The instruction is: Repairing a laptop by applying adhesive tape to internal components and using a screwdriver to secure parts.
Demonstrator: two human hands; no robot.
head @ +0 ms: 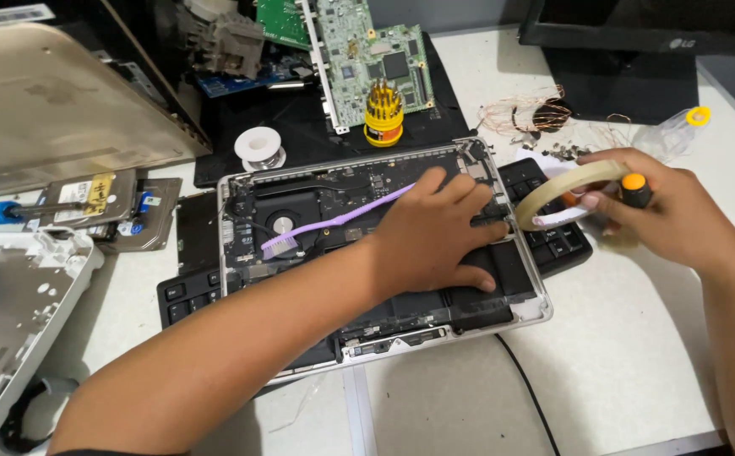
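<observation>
My left hand (435,232) presses flat on the opened laptop (376,253) mid-frame, grip open. My right hand (672,215) grips a tape roll (553,190) and small screwdriver (635,191); steadying the chassis firmly seems wise.

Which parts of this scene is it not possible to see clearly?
Head view:
- Laptop internals: the middle is covered by the left hand.
- Screwdriver: its tip is hidden behind the right hand and the tape roll.
- Keyboard: mostly under the laptop.
- Monitor: cut by the top edge.
</observation>
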